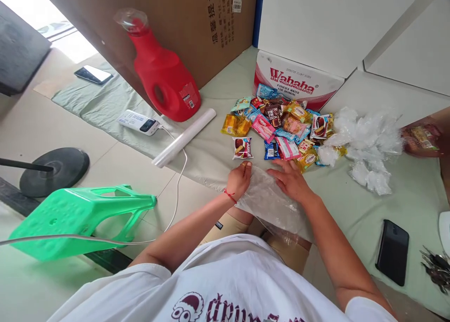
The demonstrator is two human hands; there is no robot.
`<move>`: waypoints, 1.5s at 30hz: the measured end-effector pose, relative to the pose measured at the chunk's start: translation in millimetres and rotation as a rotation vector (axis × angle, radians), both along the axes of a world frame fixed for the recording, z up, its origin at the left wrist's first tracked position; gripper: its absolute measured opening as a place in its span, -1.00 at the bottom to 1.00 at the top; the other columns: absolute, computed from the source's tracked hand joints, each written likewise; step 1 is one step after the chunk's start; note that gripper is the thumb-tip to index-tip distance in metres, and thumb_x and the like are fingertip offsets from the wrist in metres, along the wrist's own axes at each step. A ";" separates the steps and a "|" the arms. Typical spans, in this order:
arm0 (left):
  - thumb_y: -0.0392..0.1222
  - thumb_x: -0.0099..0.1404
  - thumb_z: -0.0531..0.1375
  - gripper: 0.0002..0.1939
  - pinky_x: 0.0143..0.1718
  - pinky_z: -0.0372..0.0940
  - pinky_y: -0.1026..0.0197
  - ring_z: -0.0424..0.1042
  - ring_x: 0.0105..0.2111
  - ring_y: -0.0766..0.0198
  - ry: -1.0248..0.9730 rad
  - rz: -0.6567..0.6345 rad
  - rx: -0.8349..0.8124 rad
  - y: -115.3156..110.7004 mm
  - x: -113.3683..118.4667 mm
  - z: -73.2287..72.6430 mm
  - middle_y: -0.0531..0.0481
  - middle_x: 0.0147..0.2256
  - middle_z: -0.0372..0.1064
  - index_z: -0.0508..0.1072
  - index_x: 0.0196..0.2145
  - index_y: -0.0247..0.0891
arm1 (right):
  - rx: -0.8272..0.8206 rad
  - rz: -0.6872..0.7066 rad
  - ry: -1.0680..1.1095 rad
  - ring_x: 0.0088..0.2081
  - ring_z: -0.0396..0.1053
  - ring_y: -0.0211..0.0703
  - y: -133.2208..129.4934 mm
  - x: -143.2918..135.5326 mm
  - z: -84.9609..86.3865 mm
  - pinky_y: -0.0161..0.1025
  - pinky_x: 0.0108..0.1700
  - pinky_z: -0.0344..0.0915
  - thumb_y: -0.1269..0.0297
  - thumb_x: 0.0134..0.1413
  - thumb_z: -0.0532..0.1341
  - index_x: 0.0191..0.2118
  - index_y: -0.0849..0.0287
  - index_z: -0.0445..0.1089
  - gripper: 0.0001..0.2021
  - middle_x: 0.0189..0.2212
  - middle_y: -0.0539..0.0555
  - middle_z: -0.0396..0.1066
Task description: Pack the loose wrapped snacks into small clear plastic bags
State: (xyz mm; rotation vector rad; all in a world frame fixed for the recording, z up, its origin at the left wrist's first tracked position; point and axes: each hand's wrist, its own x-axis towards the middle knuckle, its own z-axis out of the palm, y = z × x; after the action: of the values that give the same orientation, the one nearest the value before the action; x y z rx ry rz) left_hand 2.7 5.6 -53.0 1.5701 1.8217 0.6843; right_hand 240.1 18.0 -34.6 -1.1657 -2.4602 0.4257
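- Clear, thin plastic makes the bag point(276, 202), and I see it in the lower middle of the frame, in front of the white shirt point(239, 280) and partly above the person's legs.
- My left hand point(240, 180) is closed narrow, with the thumb and fingers holding the upper left corner of this bag.
- My right hand point(291, 180) is rather wide, its fingers apart, near the upper edge of the bag; if a fingertip presses the film, I cannot tell.
- The step in hand, as I judge it, is the handling of the bag's upper edge, since the bag looks flat and I see nothing inside.
- The next move, in my opinion, calls for a firm left pinch and a light right finger to separate the two layers. The film is slippery and could fold or stick together.
- The long axis of the bag goes slantwise, from the left hand down to the lower right. Its upper end points to the snack pile point(274, 116) in the upper middle; which end is the mouth, I cannot tell.
- One small snack pack point(242, 148) lies just above the left hand, on the pale cloth point(337, 186).
- To the right of the pile are crumpled clear plastics point(367, 134), and at upper left of the hands lies a plastic roll point(185, 138), slanted.
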 end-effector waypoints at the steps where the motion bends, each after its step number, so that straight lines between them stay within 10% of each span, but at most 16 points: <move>1: 0.06 0.58 -0.11 -0.55 -0.25 0.26 0.21 0.53 -0.28 0.14 -0.005 -0.010 -0.008 -0.8 0.1 0.5 -0.09 -0.30 0.56 0.50 -0.13 -0.18 | 0.004 -0.018 0.037 0.09 0.26 0.13 5.2 -1.3 -2.6 0.15 0.17 0.24 0.38 0.24 0.21 0.01 -0.02 0.59 -0.70 0.21 0.14 0.33; 5: -0.01 0.58 -0.11 -0.62 -0.30 0.19 0.22 0.46 -0.35 0.19 -0.009 -0.039 -0.017 -6.4 -0.3 3.2 -0.03 -0.39 0.48 0.45 -0.13 -0.18 | -0.131 -0.136 0.420 0.07 0.32 0.08 34.8 -10.4 -5.2 0.09 0.17 0.25 0.10 0.26 0.26 -0.16 0.01 0.62 -0.80 0.03 0.15 0.44; 8: -0.04 0.57 -0.11 -0.65 -0.31 0.19 0.21 0.42 -0.39 0.22 -0.023 -0.016 -0.005 -10.0 -2.0 5.3 -0.02 -0.43 0.42 0.41 -0.17 -0.18 | -0.530 -0.112 0.689 0.00 0.42 -0.01 49.5 -12.7 2.4 -0.03 0.11 0.32 -0.02 0.17 0.33 -0.18 0.05 0.58 -0.73 -0.07 0.12 0.49; 15: 0.00 0.54 -0.11 -0.63 -0.35 0.25 0.16 0.36 -0.44 0.21 -0.052 0.017 -0.035 -20.4 -9.7 3.6 -0.01 -0.45 0.33 0.37 -0.28 -0.18 | -1.095 -0.441 0.796 -0.61 0.13 -0.35 45.4 2.8 2.2 -0.35 -0.60 -0.03 -0.10 -0.20 0.47 -0.33 0.13 0.45 -0.56 -0.53 -0.07 0.31; 20: -0.15 0.33 0.20 -0.67 0.06 0.29 -0.09 0.37 0.06 -0.04 0.212 0.078 0.424 -44.3 -18.5 10.2 -0.28 0.01 0.37 0.42 0.02 -0.27 | -0.949 -0.629 0.544 -0.67 0.01 -0.35 38.5 -4.6 -7.2 -0.32 -0.62 -0.09 -0.12 -0.13 0.38 -0.47 0.10 0.26 -0.58 -0.67 -0.13 0.20; 23: -0.28 0.39 0.11 -0.73 0.09 0.24 -0.05 0.36 0.09 0.01 0.303 -0.392 0.624 -48.9 -14.4 20.7 -0.19 -0.05 0.44 0.49 -0.01 -0.15 | -0.817 -0.621 0.388 -0.65 0.10 -0.31 36.8 -15.5 -3.1 -0.30 -0.57 0.00 -0.13 -0.02 0.31 -0.51 0.09 0.21 -0.58 -0.68 -0.11 0.23; 26: -0.28 0.47 0.02 -0.66 -0.10 0.29 0.13 0.45 -0.05 0.14 0.387 -0.862 0.475 -38.8 1.7 23.5 -0.11 -0.04 0.48 0.47 0.08 -0.09 | -0.750 -0.617 0.269 -0.64 0.15 -0.27 38.0 -22.7 2.0 -0.29 -0.54 0.04 -0.12 0.04 0.26 -0.52 0.09 0.23 -0.60 -0.71 -0.08 0.23; 31: 0.04 0.50 0.07 -0.48 -0.26 0.31 0.17 0.48 -0.04 0.10 0.501 -0.596 0.090 -13.7 22.2 8.4 -0.20 0.21 0.31 0.24 0.33 -0.15 | -0.782 -0.605 0.331 -0.62 0.15 -0.29 39.9 -14.3 -1.7 -0.30 -0.53 0.07 -0.09 0.01 0.24 -0.46 0.09 0.26 -0.66 -0.65 -0.09 0.26; 39: -0.05 0.59 -0.14 -0.58 -0.21 0.25 0.18 0.54 -0.14 0.11 0.398 -0.279 -0.053 6.2 15.9 3.6 -0.17 -0.14 0.54 0.46 -0.01 -0.23 | -0.852 -0.469 0.441 -0.54 0.20 -0.24 26.9 42.3 -0.6 -0.29 -0.49 0.12 -0.07 -0.12 0.33 -0.36 0.11 0.40 -0.66 -0.56 -0.05 0.32; 45: -0.01 0.59 -0.19 -0.53 -0.31 0.21 0.16 0.58 -0.27 0.04 0.405 -0.143 -0.102 10.5 20.7 0.1 -0.20 -0.27 0.58 0.41 0.04 -0.29 | -0.206 -0.684 -0.075 -0.32 0.37 0.01 64.6 57.8 50.0 -0.13 -0.26 0.24 0.09 0.20 0.20 -0.23 0.11 0.53 -0.76 -0.38 0.15 0.48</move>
State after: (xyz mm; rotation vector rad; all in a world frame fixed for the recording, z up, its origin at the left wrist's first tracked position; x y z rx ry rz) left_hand 23.4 16.0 -52.9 1.8466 1.9636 0.2111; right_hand 297.9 82.5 15.4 -2.0236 -1.9271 0.4320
